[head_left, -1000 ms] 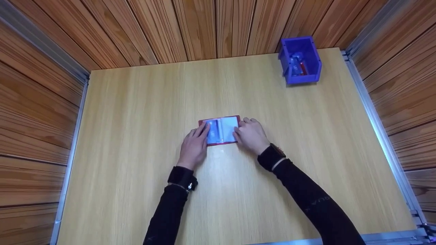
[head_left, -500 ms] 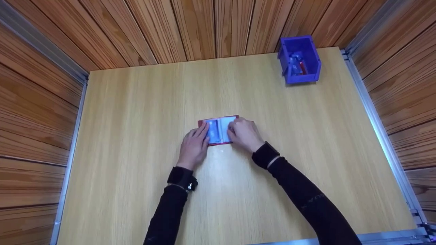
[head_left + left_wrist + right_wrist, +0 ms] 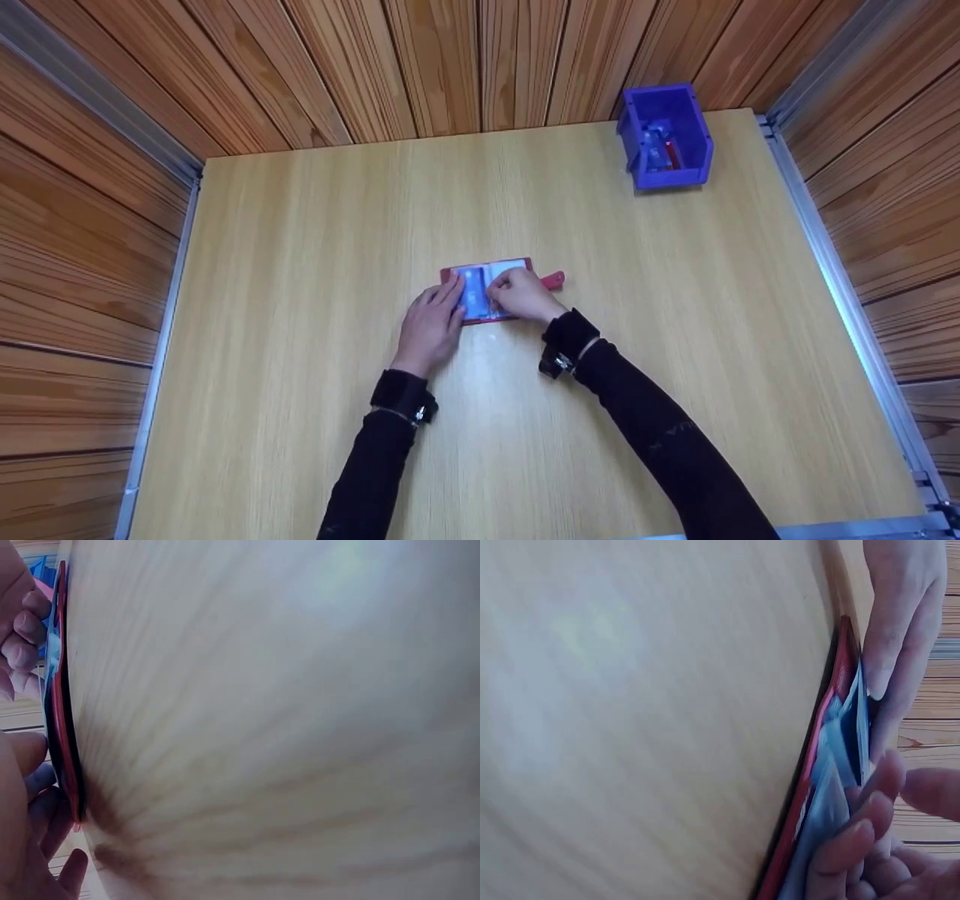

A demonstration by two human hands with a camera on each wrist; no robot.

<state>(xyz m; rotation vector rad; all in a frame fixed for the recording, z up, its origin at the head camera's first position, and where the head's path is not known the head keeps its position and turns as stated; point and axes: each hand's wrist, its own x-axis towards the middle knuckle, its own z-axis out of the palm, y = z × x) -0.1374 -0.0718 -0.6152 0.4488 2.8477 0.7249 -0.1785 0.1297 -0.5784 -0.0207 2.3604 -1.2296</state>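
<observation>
A small red card holder (image 3: 474,294) lies spread flat mid-table, with clear bluish plastic sleeves inside. From its right side sticks out a red strap (image 3: 553,280). My left hand (image 3: 429,326) rests on the left half, fingers extended over the sleeve. Over the right half, my right hand (image 3: 523,296) has its fingers curled at the sleeves, covering part of them. In the right wrist view, several plastic leaves (image 3: 825,810) stand up from the red cover (image 3: 802,784), and the right thumb and fingers pinch at their edges.
A purple bin (image 3: 673,179) stands at the table's back right, with blue and red items inside. Wood-plank walls (image 3: 442,67) close off the back and sides. Metal rails (image 3: 840,292) run along the table (image 3: 315,247) edges.
My right hand has moved left from the card holder's right edge onto its right half, uncovering the red strap. The left hand has stayed in place.
</observation>
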